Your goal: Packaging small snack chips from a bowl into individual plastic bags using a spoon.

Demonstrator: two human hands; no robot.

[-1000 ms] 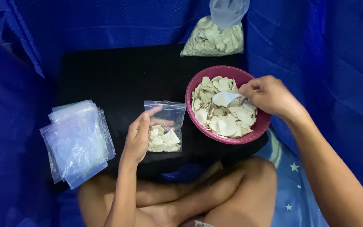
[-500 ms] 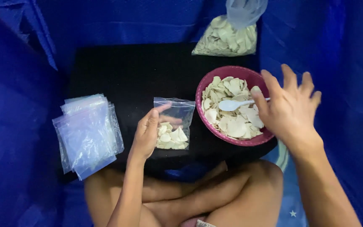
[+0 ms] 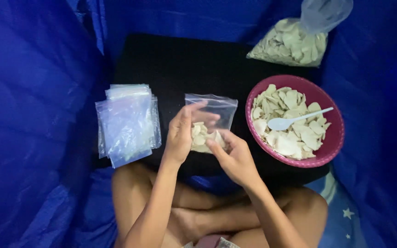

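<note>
A small clear zip bag (image 3: 212,110), partly filled with pale flat chips, is held upright over a black board (image 3: 180,64). My left hand (image 3: 180,133) grips its left side, with fingers across the front. My right hand (image 3: 235,158) holds its lower right corner from below. To the right stands a pink bowl (image 3: 336,138) heaped with the same pale chips. A white plastic spoon (image 3: 295,120) lies on top of the chips, with no hand on it.
A stack of empty clear zip bags (image 3: 127,121) lies at the board's left edge. A large clear bag of chips (image 3: 290,46) sits at the back right. Blue fabric (image 3: 33,115) surrounds everything. My crossed bare legs are below the board.
My right hand let go of the spoon, left it in the bowl and came across to the small bag. The view shifted, so everything sits further right.
</note>
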